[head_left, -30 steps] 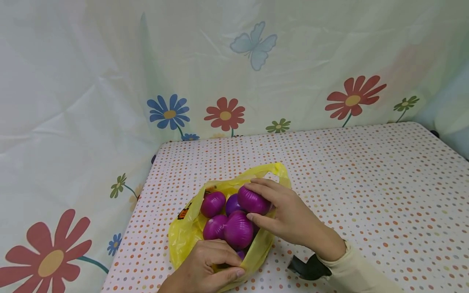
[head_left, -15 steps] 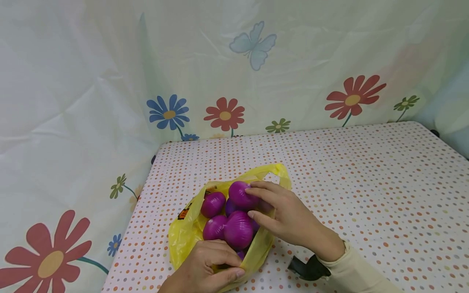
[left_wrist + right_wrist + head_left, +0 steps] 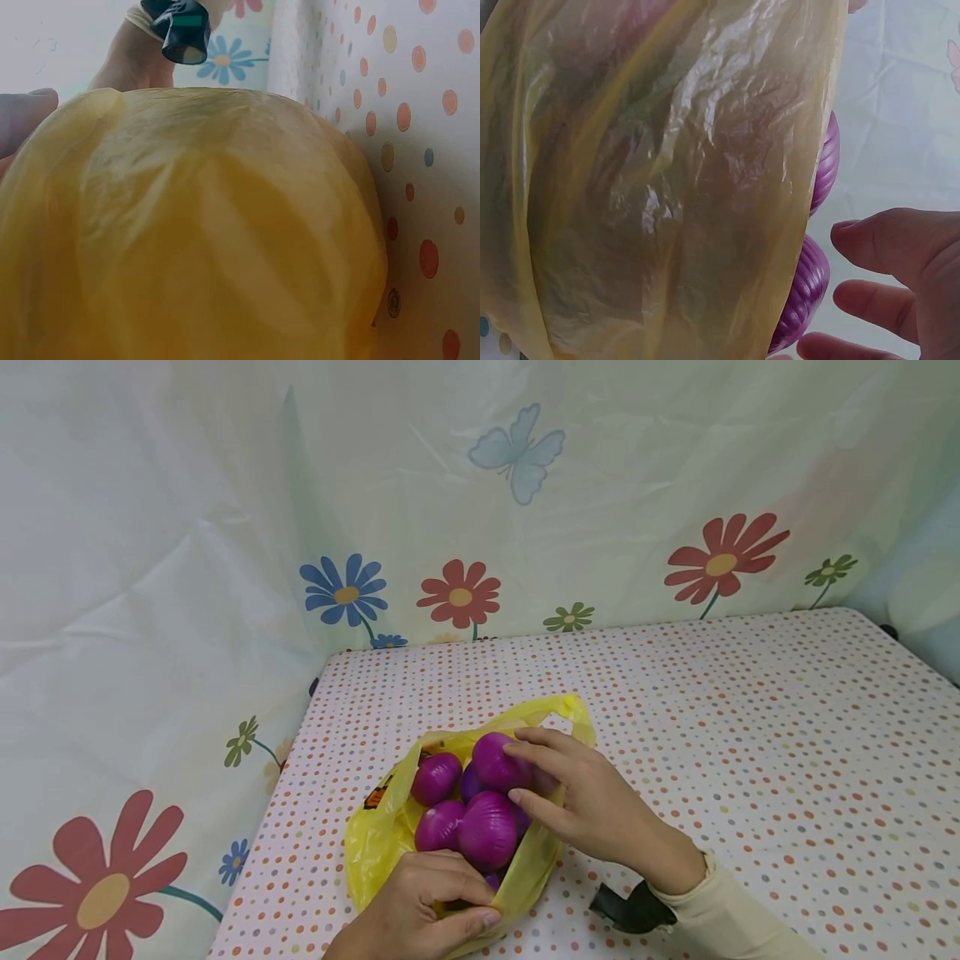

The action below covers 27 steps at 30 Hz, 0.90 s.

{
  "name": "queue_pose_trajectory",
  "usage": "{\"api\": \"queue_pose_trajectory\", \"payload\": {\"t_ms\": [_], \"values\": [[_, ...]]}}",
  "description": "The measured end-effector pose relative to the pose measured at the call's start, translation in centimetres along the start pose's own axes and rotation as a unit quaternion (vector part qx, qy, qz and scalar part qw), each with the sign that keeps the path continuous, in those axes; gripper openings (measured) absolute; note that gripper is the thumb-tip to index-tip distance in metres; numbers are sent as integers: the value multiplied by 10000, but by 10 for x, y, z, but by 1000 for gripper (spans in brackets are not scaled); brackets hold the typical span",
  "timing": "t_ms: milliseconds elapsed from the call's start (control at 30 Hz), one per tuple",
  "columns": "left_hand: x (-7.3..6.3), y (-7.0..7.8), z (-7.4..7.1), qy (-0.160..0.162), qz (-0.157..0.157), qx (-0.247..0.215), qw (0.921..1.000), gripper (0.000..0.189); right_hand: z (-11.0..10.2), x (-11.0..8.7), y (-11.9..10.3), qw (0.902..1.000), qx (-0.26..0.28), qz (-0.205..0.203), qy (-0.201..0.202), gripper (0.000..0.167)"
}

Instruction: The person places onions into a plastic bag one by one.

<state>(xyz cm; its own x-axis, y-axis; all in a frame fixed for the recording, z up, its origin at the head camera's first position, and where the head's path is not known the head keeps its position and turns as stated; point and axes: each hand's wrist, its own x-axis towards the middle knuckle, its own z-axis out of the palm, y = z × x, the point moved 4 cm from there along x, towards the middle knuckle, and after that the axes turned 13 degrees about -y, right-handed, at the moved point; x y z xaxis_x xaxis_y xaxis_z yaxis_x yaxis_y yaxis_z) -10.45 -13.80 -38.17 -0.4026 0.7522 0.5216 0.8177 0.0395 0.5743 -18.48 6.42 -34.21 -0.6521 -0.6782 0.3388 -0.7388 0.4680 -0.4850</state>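
Observation:
A yellow plastic bag (image 3: pixel 367 852) lies on the table with its mouth open, several purple onions (image 3: pixel 488 832) inside. My left hand (image 3: pixel 420 897) grips the bag's near rim between thumb and fingers. Over the bag's right side, my right hand (image 3: pixel 592 793) has its thumb and fingers spread beside the topmost onion (image 3: pixel 498 762); its fingertips are at that onion's right side. In the right wrist view, the right thumb (image 3: pixel 877 238) stands apart from the onions, which bulge past the bag's edge. Yellow plastic fills most of the left wrist view, hiding the left fingers' grip.
The table (image 3: pixel 735 718) wears a dotted cloth and reaches far to the right of the bag. Behind and to the left hangs a flower-printed curtain (image 3: pixel 225 527). A black strap piece (image 3: pixel 633 908) sits at the right wrist.
The topmost onion has moved left from between my right thumb and fingers, then shifted slightly back to the right. My right fingers have loosened from it. My left hand stays put.

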Motion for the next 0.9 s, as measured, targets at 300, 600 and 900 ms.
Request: {"api": "queue_pose_trajectory", "payload": {"t_ms": [300, 600, 900], "values": [[1, 5, -6, -123, 87, 446, 9989, 4, -1, -4, -1, 10000, -27, 22, -22, 47], [3, 9, -14, -201, 100, 703, 9973, 14, -3, -9, 2, 9999, -96, 71, -60, 47], [2, 19, -51, 38, -473, 1341, 9898, 12, -21, -19, 10, 9985, -362, -24, 410, 47]]}}
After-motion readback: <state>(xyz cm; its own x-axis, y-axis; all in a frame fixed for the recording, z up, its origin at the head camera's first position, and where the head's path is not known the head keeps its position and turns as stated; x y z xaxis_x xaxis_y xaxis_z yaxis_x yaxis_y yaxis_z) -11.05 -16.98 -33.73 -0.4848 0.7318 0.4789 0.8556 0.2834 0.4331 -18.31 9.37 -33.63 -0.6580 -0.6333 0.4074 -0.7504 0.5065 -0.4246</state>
